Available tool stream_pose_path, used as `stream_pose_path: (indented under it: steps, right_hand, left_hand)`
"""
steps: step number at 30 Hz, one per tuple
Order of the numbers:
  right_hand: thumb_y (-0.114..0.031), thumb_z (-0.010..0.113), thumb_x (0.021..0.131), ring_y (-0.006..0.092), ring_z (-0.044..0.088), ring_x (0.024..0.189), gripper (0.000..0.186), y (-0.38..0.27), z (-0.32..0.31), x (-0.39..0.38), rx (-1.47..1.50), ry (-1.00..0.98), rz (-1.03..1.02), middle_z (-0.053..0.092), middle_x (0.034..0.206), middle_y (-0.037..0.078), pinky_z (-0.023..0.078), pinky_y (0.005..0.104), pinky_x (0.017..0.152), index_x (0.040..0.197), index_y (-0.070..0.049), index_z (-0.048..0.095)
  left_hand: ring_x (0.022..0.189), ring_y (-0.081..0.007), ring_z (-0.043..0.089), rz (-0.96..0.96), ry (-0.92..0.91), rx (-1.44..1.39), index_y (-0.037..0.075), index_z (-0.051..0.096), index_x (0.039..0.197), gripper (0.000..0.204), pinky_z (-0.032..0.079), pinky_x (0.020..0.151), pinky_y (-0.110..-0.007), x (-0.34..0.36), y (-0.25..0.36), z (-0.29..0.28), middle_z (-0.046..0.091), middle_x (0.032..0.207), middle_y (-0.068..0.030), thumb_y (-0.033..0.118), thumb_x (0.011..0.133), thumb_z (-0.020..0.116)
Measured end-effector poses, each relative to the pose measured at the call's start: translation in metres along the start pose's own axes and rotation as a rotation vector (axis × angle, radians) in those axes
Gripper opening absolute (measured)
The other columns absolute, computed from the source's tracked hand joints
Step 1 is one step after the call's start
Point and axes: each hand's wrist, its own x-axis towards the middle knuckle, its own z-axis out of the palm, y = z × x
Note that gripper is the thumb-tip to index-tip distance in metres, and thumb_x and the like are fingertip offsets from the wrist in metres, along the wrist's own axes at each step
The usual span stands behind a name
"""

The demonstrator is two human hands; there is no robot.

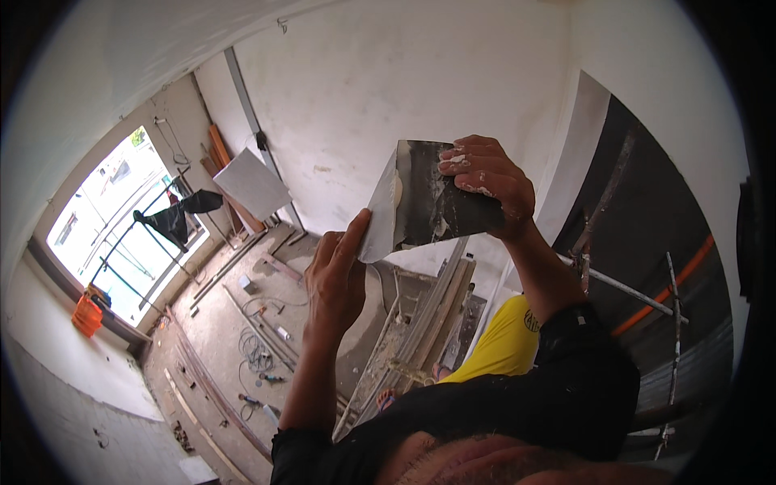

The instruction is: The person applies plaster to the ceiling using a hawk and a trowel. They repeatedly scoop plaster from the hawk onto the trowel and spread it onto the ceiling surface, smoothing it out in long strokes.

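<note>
In front of my chest, two flat plates, probably plastering blades, meet along an edge. My left hand (335,279) is closed on the pale grey plate (378,217), its index finger stretched along the near side. My right hand (495,187) grips the dark grey plate (420,198) from the upper right, with white plaster smeared on its fingers. A strip of cream plaster (398,196) sits along the seam between the plates, and more is streaked across the dark face. Any handles are hidden.
Below me is a platform of long planks (436,311) on a frame. The floor holds cables (256,349), tools and long bars. A pale board (252,184) leans near the window opening (121,210). Scaffold poles (622,291) stand right; a plastered wall (347,97) rises ahead.
</note>
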Motion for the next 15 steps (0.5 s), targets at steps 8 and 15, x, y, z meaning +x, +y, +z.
stream_pose_path:
  steps: [8, 15]
  right_hand:
    - [0.004, 0.063, 0.097, 0.0289, 0.070, 0.098, 0.022, 0.025, -0.097, 0.073, -0.090, 0.329, -0.157, 0.070, 0.105, 0.017, 0.056, 0.0435, 0.090, 0.114, -0.003, 0.052]
    - [-0.006, 0.066, 0.100, 0.0140, 0.059, 0.094, 0.028, 0.057, -0.172, 0.209, -0.281, 0.566, -0.172, 0.064, 0.107, 0.012, 0.048, 0.0262, 0.084, 0.118, 0.005, 0.048]
  left_hand:
    - [0.068, -0.0149, 0.058, -0.344, 0.000, -0.388, 0.001, 0.058, 0.104, 0.011, 0.047, 0.061, -0.033, -0.002, -0.001, 0.009, 0.058, 0.079, -0.0080, 0.012, 0.102, 0.058]
    - [0.061, -0.0092, 0.055, -0.596, 0.025, -0.797, 0.005, 0.055, 0.114, 0.013, 0.047, 0.053, -0.026, -0.031, -0.003, 0.016, 0.055, 0.076, -0.0006, 0.012, 0.103, 0.056]
